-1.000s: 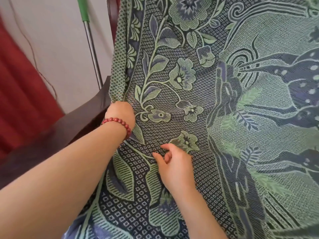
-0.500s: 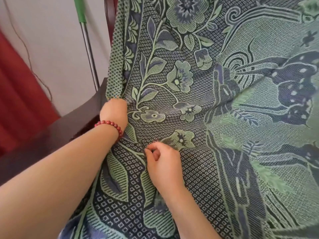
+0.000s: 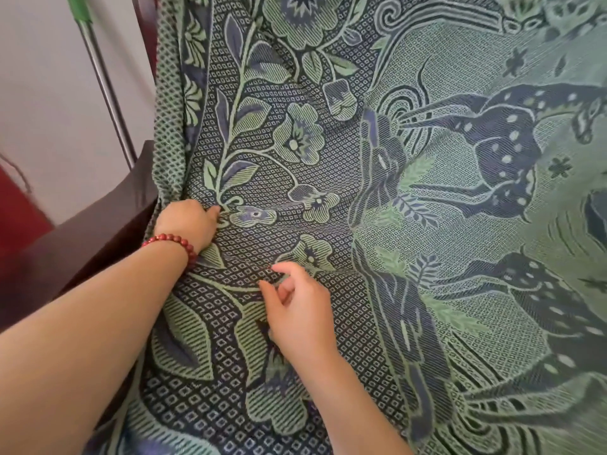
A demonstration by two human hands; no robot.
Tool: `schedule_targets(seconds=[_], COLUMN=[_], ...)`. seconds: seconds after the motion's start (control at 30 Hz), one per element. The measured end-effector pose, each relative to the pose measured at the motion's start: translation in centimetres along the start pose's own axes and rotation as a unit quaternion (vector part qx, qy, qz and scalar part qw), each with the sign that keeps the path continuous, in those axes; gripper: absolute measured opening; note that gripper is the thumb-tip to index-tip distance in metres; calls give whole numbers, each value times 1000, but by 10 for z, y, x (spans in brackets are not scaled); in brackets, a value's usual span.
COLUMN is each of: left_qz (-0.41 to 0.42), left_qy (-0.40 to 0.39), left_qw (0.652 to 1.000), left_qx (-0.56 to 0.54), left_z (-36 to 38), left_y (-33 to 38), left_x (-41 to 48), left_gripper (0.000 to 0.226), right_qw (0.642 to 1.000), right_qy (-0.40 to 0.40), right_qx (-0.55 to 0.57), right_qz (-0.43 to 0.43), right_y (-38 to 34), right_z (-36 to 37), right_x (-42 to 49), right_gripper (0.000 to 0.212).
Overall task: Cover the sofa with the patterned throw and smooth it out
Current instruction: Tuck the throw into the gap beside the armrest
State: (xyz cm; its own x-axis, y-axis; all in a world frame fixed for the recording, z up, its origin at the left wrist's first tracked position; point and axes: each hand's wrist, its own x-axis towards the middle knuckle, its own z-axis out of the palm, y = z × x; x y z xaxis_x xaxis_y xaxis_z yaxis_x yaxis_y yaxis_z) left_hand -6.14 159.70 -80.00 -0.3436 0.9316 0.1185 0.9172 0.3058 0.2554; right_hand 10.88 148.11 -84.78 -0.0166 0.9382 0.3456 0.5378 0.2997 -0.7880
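- Far to the left of both hands, a strip of red cloth hangs by the pale wall.
- Above the left hand and a little to its left, a metal pole with a green grip leans on that wall. Its lower end is hidden behind the sofa.
- Only the dark wooden arm of the sofa shows, and it sits just left of the left hand.
- The left hand is curled knuckles-up into the edge of the patterned throw, right against the sofa arm. Folds of cloth run down into it. The fingertips are buried, so it looks like a grip, though I can't see how much cloth they hold.
- A red bead bracelet circles that wrist.
- The throw, green and navy with flowers and leaves, runs up the sofa back above both hands and down over the seat beneath them.
- The right hand is below and to the right of the left, low over the throw beside a woven flower. Thumb and forefinger are parted with no cloth between them, and the other fingers are loosely curled.
- Right of that hand, the cloth shows woven spotted deer and lies in soft, shallow creases.
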Motion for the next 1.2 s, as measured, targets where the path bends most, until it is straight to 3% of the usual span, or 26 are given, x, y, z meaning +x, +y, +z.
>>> schedule_targets(seconds=[0.2,0.37,0.53,1.0,1.2], left_qz=[95,137,117,-68,-49], left_qy=[75,80,71,137,90], left_qw=[991,972,960,943,947], left_qx=[-62,-174,-245,-294,-303], left_z=[-15,-3,17,17,29], left_y=[36,69,102,194,198], left_x=[-27,-74,-123,-213,-240], left_gripper=[46,44,40,31,28], right_qw=[1000,999,998,989,988], right_qy=[16,45,58,-50,-92], right_qx=[5,7,19,100,98], right_qz=[2,-14,-32,-93,-82], right_y=[0,14,32,90,100], right_z=[-23,-48,-90,-197,-221], right_x=[-13,-23,-34,-16,-15], right_gripper=[24,21,20,17,14])
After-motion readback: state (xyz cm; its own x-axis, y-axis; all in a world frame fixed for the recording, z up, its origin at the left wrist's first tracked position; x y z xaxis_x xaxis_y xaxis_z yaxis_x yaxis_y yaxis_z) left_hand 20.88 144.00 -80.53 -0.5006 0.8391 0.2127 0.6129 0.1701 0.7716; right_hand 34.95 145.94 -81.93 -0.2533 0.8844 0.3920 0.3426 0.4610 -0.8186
